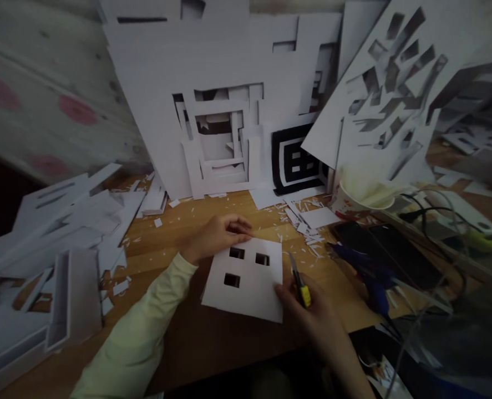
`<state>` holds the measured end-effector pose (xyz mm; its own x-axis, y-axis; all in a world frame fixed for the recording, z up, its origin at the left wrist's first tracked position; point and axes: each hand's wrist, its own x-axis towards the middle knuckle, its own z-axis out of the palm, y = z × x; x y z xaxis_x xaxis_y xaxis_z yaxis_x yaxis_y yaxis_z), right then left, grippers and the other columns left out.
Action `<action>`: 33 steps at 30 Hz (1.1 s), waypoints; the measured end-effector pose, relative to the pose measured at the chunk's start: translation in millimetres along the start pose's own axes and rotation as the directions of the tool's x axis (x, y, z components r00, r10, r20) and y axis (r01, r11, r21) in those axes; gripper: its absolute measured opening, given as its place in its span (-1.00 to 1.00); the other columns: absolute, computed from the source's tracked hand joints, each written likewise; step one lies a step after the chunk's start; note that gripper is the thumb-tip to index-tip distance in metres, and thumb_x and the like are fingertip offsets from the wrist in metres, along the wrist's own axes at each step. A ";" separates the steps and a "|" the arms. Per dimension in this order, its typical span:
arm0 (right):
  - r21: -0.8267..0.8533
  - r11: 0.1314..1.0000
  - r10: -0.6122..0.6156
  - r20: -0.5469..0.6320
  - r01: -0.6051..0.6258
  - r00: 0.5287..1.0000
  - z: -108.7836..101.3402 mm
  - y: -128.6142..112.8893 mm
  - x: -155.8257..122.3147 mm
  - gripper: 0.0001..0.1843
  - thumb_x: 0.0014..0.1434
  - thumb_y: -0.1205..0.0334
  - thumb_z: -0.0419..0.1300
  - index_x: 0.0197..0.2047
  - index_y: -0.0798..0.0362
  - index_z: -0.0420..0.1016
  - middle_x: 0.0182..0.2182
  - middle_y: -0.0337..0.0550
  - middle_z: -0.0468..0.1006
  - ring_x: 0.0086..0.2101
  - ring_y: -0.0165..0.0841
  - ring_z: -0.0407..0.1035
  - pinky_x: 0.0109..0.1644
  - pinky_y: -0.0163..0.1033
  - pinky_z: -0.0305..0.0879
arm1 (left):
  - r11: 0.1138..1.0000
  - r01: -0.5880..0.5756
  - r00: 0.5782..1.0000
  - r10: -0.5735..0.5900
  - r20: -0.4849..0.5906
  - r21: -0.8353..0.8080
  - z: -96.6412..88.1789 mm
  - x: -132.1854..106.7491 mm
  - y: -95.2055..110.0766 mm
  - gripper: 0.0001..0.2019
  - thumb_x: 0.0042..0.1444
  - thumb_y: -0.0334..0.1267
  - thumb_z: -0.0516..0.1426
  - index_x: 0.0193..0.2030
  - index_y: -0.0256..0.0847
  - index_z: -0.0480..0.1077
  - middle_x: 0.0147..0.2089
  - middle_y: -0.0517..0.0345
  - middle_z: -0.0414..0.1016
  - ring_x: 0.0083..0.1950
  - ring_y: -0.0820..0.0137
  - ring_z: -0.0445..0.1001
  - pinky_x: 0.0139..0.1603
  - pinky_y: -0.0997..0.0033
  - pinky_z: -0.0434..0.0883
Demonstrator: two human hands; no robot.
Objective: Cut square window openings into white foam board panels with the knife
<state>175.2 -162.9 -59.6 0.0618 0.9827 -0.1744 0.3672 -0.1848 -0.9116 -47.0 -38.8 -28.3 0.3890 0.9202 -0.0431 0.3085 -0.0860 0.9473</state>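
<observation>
In the middle lies a squarish white board (pixel 249 293) with three small rectangular holes cut through it, its near edge slightly raised. My left hand (pixel 218 237) is at its far left edge, thumb along the top and fingers curled beyond it. My right hand (pixel 318 310) holds a yellow and black utility knife (pixel 302 291), blade out and pointing away from me, beside the board. The thumb or a finger of that hand touches the board's right edge.
Large white cut-out panels (pixel 154 111) lean at the back, with a black square pattern (pixel 298 160) among them. White scraps (pixel 308 227) litter the wooden table. To the right are a paper bowl (pixel 354 202), dark phones (pixel 395 249), a blue glue gun (pixel 370 277) and cables. Board pieces (pixel 83 299) pile up left.
</observation>
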 end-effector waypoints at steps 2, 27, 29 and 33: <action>0.019 1.000 0.015 0.027 -0.016 1.000 3.1 3.9 -0.8 -0.61 0.17 -0.14 0.24 -0.39 0.03 0.42 -0.51 -0.20 0.52 -0.47 -0.31 0.40 -0.41 -0.29 0.29 | 0.986 -0.057 0.993 0.073 -0.097 0.158 0.9 -3.4 -1.0 -0.79 0.09 -0.16 0.27 -0.16 -0.18 0.54 -0.05 0.00 0.66 0.04 0.20 0.59 0.19 0.05 0.46; -0.093 0.995 -0.016 0.144 0.030 0.989 -0.4 -11.8 11.8 -0.58 0.26 -0.17 0.12 -0.37 0.01 0.46 -0.45 -0.18 0.51 -0.38 -0.24 0.41 -0.24 -0.22 0.36 | 0.974 0.214 0.914 -0.228 -0.336 -0.077 23.9 -95.3 -43.3 -0.50 0.32 0.00 0.05 0.35 -0.01 0.34 0.43 0.17 0.29 0.52 0.23 0.07 0.53 0.07 0.06; -0.087 0.996 -0.011 0.143 0.024 0.990 -0.6 -9.0 11.3 -0.58 0.25 -0.17 0.13 -0.42 0.00 0.42 -0.50 -0.22 0.45 -0.42 -0.28 0.37 -0.30 -0.25 0.33 | 0.972 0.223 0.911 -0.237 -0.338 -0.082 24.3 -94.2 -41.9 -0.53 0.30 0.01 0.06 0.29 -0.01 0.42 0.38 0.15 0.37 0.50 0.20 0.14 0.51 0.05 0.12; -0.064 0.998 0.015 0.146 -0.005 0.989 -0.3 -2.1 9.7 -0.55 0.25 -0.18 0.15 -0.48 -0.02 0.33 -0.56 -0.27 0.36 -0.48 -0.32 0.31 -0.37 -0.28 0.27 | 0.966 0.244 0.900 -0.260 -0.350 -0.089 24.8 -93.4 -43.7 -0.56 0.27 0.01 0.08 0.24 0.01 0.45 0.35 0.15 0.41 0.50 0.17 0.14 0.49 0.02 0.17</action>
<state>175.3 -152.9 -59.2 -0.0693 0.9683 -0.2402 0.4257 -0.1890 -0.8849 -75.3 -130.4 -73.5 -0.0337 0.9841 -0.1742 0.3154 0.1758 0.9325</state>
